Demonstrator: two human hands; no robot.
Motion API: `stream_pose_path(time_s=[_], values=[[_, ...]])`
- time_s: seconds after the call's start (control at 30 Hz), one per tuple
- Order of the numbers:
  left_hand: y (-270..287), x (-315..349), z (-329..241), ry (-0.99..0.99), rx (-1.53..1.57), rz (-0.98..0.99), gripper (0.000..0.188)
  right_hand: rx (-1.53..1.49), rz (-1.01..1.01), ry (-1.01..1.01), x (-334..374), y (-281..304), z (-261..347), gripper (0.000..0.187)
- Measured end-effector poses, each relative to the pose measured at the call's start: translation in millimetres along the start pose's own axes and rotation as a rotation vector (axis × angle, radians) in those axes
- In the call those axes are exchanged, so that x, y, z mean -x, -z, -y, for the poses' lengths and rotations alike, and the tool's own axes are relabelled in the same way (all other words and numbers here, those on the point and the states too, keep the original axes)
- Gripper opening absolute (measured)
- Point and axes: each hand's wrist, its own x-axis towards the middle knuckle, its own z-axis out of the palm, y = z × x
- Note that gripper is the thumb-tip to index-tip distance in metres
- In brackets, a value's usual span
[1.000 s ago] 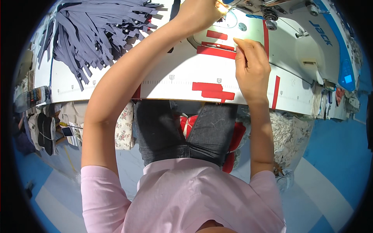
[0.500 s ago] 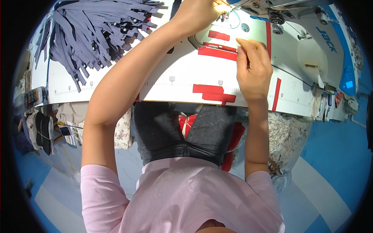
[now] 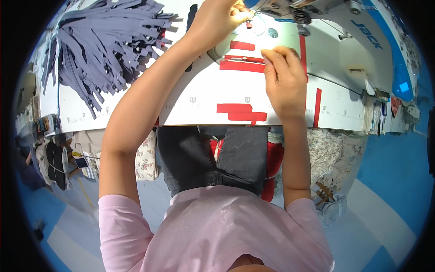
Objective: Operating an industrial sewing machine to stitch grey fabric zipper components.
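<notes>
My left hand (image 3: 222, 21) is at the top of the view, beside the needle area of a white and blue sewing machine (image 3: 335, 50). Its thumb and fingers are pinched together; what they hold is too small to make out. My right hand (image 3: 288, 79) hovers over the machine bed with thumb and fingertips also pressed together, and I cannot make out anything between them. Just left of those fingertips a thin metal tool (image 3: 244, 59) lies along strips of red tape (image 3: 242, 66). A small red piece (image 3: 249, 25) shows near the needle plate.
A fanned heap of grey-blue zippers (image 3: 99, 43) with dark metal sliders covers the left of the white table (image 3: 190, 113). A dark strip (image 3: 193, 16) lies behind my left forearm. More red tape (image 3: 240, 109) marks the ruled front edge. Floral fabric (image 3: 333, 152) hangs below the table.
The whole view has shifted a little, so the machine and table appear farther left and lower. Both hands keep nearly the same pinched poses and places relative to the machine.
</notes>
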Motion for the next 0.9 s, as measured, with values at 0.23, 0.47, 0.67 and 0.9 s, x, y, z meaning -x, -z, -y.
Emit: stream_pose_path(time_s=[0.23, 0.47, 0.67, 0.9], values=[[-14.0, -3.0, 19.6, -0.115, -0.133, -0.009, 0.031, -0.021, 0.006, -0.016, 2.7, 5.0, 0.2, 0.017], [-12.9, 2.2, 50.7, 0.051, 0.199, 0.032, 0.019, 0.007, -0.030, 0.044, 6.8, -7.4, -7.1, 0.018], [8.3, 36.7, 14.7, -0.193, -0.070, 0.083, 0.023, -0.012, -0.189, 0.080, 24.5, 19.0, 1.5, 0.011], [56.5, 131.4, -23.7, -0.296, -0.372, 0.123, 0.033, 0.420, -0.513, -0.119, 54.2, 121.5, -87.7, 0.013]])
